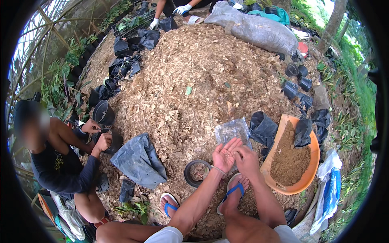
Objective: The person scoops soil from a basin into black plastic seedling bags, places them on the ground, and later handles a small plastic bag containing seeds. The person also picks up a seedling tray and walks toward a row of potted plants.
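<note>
My left hand (pixel 224 156) is palm up with its fingers stretched out, above the leaf-covered ground. Close against it, my right hand (pixel 246 161) has its fingers bent together beside the left palm; anything pinched there is too small to make out. Just beyond both hands lies a clear plastic tray (pixel 232 132) with small bits inside. A round black pot (pixel 188 175) with pale pinkish-brown contents stands on the ground left of my left wrist. To the right of my right hand is an orange basin (pixel 269 172) holding brown soil (pixel 289 160).
Black grow bags (pixel 262 128) lie by the basin, and black pots (pixel 290 89) farther right. A dark plastic sheet (pixel 139 161) spreads at left, near a person (pixel 65 162) handling a black pot (pixel 103 113). Far off, gloved hands (pixel 182 9) work near a large grey sack (pixel 253 30).
</note>
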The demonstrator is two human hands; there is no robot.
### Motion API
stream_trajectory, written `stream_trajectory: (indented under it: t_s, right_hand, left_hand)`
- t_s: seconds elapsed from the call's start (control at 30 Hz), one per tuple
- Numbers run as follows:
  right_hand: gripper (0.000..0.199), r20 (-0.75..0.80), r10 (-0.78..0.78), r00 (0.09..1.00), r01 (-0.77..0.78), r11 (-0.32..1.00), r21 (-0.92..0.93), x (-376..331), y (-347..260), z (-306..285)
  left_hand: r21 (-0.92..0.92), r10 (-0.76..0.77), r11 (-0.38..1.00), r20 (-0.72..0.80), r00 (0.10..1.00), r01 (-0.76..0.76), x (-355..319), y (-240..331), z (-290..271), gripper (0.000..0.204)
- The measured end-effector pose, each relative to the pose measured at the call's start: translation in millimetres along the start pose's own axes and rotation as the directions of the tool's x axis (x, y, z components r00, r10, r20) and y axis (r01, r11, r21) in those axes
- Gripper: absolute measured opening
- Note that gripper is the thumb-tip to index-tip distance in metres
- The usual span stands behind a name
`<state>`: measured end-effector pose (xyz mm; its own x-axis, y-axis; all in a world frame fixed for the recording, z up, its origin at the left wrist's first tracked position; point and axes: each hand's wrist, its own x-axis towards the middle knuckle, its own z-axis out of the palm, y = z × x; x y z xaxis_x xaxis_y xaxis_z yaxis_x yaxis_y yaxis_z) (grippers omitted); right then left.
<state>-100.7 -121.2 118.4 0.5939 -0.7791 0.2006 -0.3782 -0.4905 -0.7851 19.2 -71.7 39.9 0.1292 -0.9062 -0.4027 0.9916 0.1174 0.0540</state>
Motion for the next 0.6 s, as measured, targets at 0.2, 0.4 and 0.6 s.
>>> stream_trajectory:
  t_s: [0.2, 0.4, 0.6]
  right_hand:
    - [0.012, -0.043, 0.232, 0.972, -0.227, 0.97, 0.087, -2.2, 17.1, -14.2]
    - [0.019, 0.002, -0.02, 1.0, 0.019, 0.967, -0.253, -9.2, 11.8, -13.5]
    - [0.034, 0.767, -0.085, 0.636, -0.142, 0.964, 0.225, -37.5, -40.3, -12.7]
  left_hand:
    - [-0.035, 0.048, 0.998, -0.06, 0.997, -0.051, -1.3, 14.9, 6.0, 0.064]
    - [-0.033, 0.078, 0.996, -0.058, 0.995, -0.08, -2.2, 27.6, 15.4, 0.064]
    - [-0.057, 0.079, 0.995, -0.013, 0.997, -0.08, 3.4, 47.4, 25.3, 0.064]
